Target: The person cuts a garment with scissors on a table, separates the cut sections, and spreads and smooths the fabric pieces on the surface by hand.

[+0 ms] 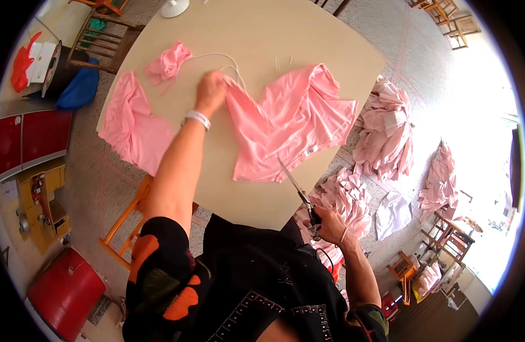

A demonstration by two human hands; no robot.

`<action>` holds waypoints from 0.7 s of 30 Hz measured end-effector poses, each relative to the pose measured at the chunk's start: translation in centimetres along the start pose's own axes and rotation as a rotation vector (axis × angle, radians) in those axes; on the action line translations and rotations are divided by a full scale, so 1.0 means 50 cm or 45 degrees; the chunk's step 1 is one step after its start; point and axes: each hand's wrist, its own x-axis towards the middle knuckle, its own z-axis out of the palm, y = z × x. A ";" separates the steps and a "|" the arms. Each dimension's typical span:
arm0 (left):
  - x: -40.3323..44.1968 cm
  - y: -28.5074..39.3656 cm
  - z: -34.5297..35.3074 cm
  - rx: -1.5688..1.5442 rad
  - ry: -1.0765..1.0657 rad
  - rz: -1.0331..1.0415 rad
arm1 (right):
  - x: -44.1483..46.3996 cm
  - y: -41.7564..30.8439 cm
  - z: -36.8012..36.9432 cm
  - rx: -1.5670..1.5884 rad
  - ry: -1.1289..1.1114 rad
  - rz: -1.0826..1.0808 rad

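On the table [256,34] lies a pink garment [296,119], spread out with a small white label at its lower edge. My left hand [212,91] is closed on the garment's left upper corner, with thin white cord beside the fingers. In my right hand [329,225] is a pair of scissors [299,191], held by the handles. Their long blades point up and left, with the tips at the garment's lower part; whether they touch the cloth I cannot tell. A crumpled pink piece [168,64] and a larger pink cloth [136,122] rest to the left.
Bundles of pink cloth [388,131] and a white cloth [394,215] are on the floor to the right. A wooden chair [128,222] stands at the table's near left, another chair [105,43] at the far left. A red barrel [65,293] is at lower left.
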 end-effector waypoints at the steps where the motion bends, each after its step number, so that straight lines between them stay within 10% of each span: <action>1: 0.040 0.030 -0.023 -0.091 -0.008 -0.303 | 0.003 0.006 -0.001 -0.068 -0.027 -0.023; 8: -0.006 0.064 -0.156 -0.671 0.130 -0.551 | 0.052 -0.004 -0.003 -0.194 -0.100 -0.196; 21: -0.343 0.045 -0.252 -0.606 0.258 -0.980 | 0.370 0.106 -0.356 -0.215 0.640 0.210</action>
